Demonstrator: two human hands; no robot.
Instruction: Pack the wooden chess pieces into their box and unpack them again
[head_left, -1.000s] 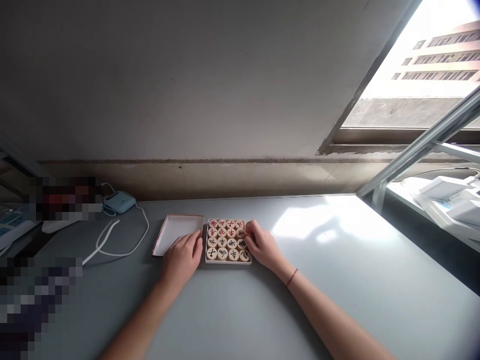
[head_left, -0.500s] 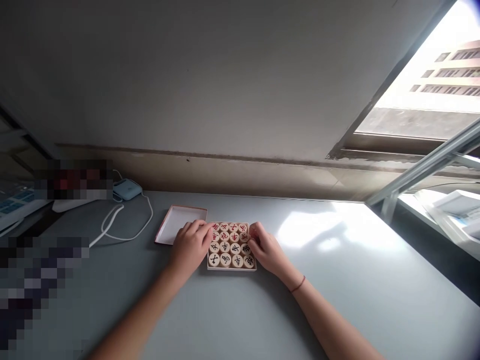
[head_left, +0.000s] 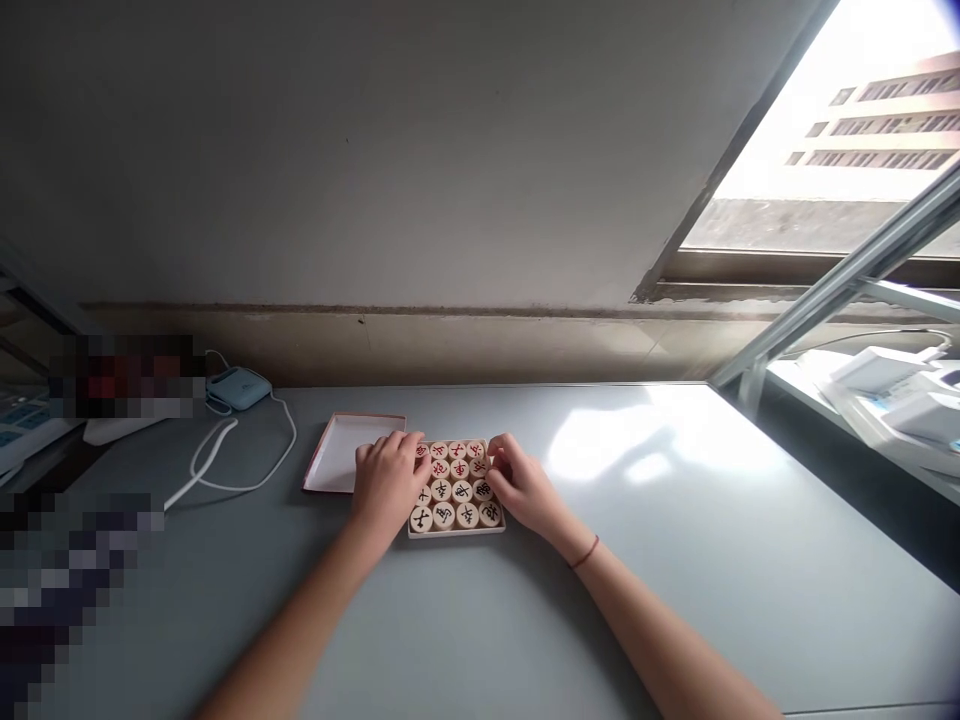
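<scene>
A shallow box point(head_left: 456, 533) on the desk holds round wooden Chinese chess pieces point(head_left: 467, 514) in rows. Red characters mark the far rows and black ones the near rows. My left hand point(head_left: 388, 482) lies over the box's left edge, its fingertips and thumb on the pieces there, covering some of them. At the right edge, my right hand point(head_left: 526, 488) has bent fingers and its thumb apart, the tips at the outermost pieces. Nothing shows lifted in either hand. Behind my left hand lies the box lid point(head_left: 343, 450), inside up, with a reddish rim.
A light blue device point(head_left: 238, 388) with a white cable point(head_left: 259, 487) lies at the desk's far left. Blurred-out items sit near it. The wall runs along the back edge. A metal frame point(head_left: 795, 310) and white items point(head_left: 889, 375) stand at the right, by the window.
The view has shifted slightly. My right thumb and forefinger have parted a little at the right edge. My left hand reaches slightly further over the left pieces. The pieces stay in the box.
</scene>
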